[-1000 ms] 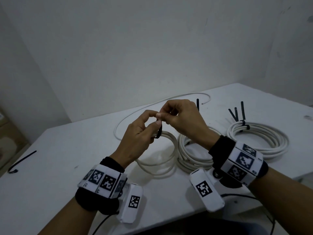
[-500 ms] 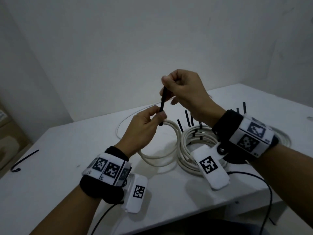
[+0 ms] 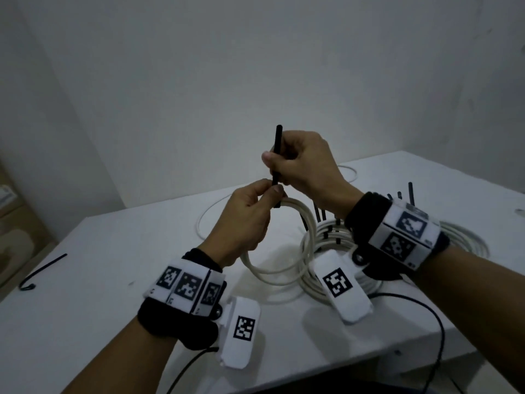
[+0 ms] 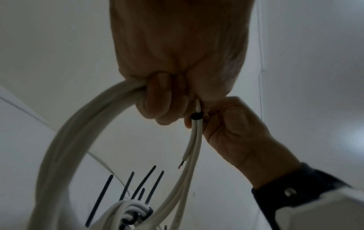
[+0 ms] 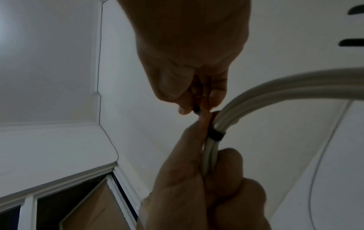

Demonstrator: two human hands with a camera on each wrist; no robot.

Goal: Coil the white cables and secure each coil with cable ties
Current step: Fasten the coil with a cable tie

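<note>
Overhead, right hand [image 3: 305, 162] pinches cable tie [image 3: 277, 149]; left hand [image 3: 247, 220] grips coil [image 3: 284, 275].

No words, brands or numbers can be read anywhere; the only marks are black-and-white square code patterns on the white wrist bands [image 3: 187, 288] and on the white camera housings [image 3: 338, 282] below both wrists, and small characters at the left band's edge are too blurred to make out
</note>
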